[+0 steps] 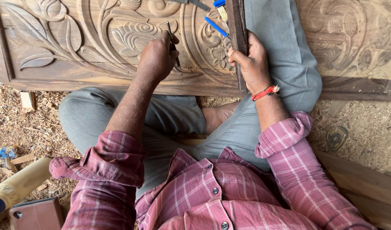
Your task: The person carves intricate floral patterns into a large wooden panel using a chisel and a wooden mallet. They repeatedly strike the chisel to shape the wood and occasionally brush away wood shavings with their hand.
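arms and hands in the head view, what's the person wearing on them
Both arms wear a pink plaid shirt with thin pale checks, its sleeves rolled up into thick cuffs near the elbows, left sleeve and right sleeve. A red cord bracelet circles the right wrist. The forearms and both hands are bare: no gloves or rings visible.

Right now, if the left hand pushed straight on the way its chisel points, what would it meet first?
The left hand holds a thin chisel whose tip is hidden behind it, aimed down into the carved wooden panel. It would probably meet the carved flower relief straight away, though depth is unclear.
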